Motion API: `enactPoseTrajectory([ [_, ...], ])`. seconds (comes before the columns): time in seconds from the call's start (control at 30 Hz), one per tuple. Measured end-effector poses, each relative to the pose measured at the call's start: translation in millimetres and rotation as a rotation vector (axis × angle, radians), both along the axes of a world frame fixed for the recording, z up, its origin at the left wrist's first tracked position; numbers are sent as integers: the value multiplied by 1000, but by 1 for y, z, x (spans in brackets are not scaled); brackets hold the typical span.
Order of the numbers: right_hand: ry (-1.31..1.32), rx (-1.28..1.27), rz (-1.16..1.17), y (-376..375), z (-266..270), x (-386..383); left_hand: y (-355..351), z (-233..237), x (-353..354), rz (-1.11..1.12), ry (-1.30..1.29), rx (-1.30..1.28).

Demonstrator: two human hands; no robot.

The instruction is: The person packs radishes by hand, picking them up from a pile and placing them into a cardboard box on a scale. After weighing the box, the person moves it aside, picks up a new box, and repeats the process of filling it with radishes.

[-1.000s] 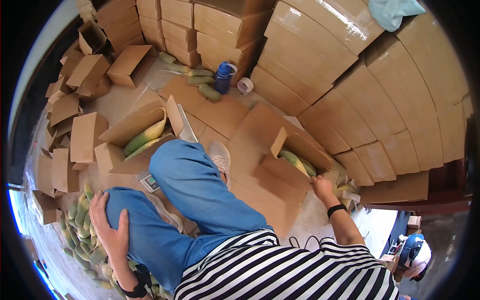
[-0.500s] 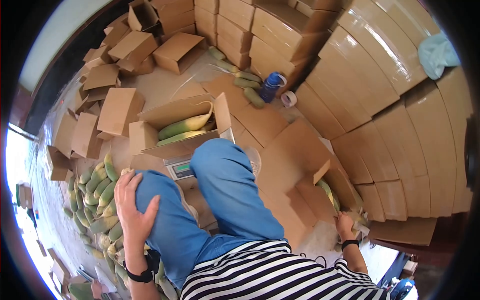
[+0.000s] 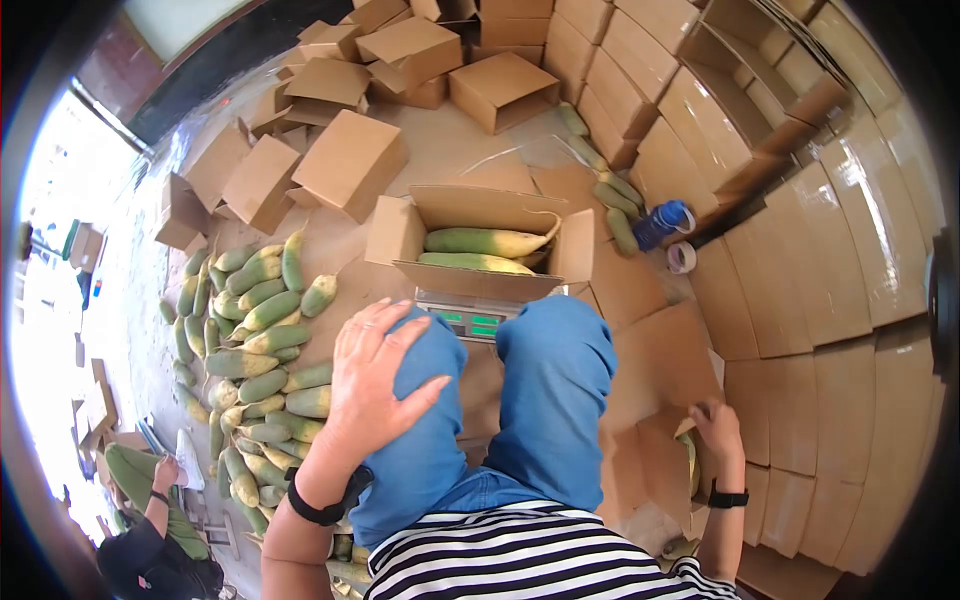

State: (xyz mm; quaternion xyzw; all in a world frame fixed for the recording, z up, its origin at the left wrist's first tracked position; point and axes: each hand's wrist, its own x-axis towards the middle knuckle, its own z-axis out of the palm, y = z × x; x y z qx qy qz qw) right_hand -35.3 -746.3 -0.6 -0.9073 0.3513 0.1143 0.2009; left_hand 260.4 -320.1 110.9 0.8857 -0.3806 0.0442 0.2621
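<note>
Head view: radishes [image 3: 476, 241] boxed on scale [image 3: 484, 324]; left hand [image 3: 372, 392] open on knee [image 3: 433, 358], empty; right hand [image 3: 719, 430] curled near side box [image 3: 662, 462], grip unclear; lifting would need both.

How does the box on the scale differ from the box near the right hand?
The box on the scale is before the knees; the other box is farther right, by the right hand. The first shows its vegetables well; the second shows only a sliver. Both are open cardboard.

"Are you reading any words or numbers?"

"None. Green digits are glowing on the rectangular lit display [image 3: 486, 326] of the silver metal weighing scale [image 3: 450, 299], but they're looking too blurry."
</note>
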Motion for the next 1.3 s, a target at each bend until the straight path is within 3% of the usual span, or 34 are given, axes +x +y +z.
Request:
enactPoseTrajectory([
  [0.1,-192,63,115,-2,7,82,4,4,7,-42,20,1],
  [0.2,-344,281,169,6,16,157,13,-9,32,80,679,-581],
  [0.3,-393,358,238,15,20,220,11,-14,84,283,814,-609],
  [0.37,-418,502,194,19,6,254,18,-54,129,340,742,-452],
  [0.47,-343,475,192,27,-9,294,23,-125,182,441,635,-189],
  [0.53,-245,449,191,34,-10,311,22,-142,202,483,607,-73],
  [0.6,-224,445,192,36,-24,320,18,-151,215,526,772,-37],
  [0.7,-198,348,208,35,-40,327,22,-160,225,460,656,67],
  [0.9,-265,420,123,42,-46,326,18,-155,233,548,1025,-85],
  [1.0,-415,457,30,45,-69,320,1,-150,238,405,1007,-69],
  [1.07,-441,456,21,39,-67,314,-16,-133,233,246,757,159],
  [1.17,-488,439,-3,22,-54,295,-55,-110,223,125,689,112],
  [1.3,-463,326,-36,-39,-26,224,-140,-69,202,-25,780,141],
])
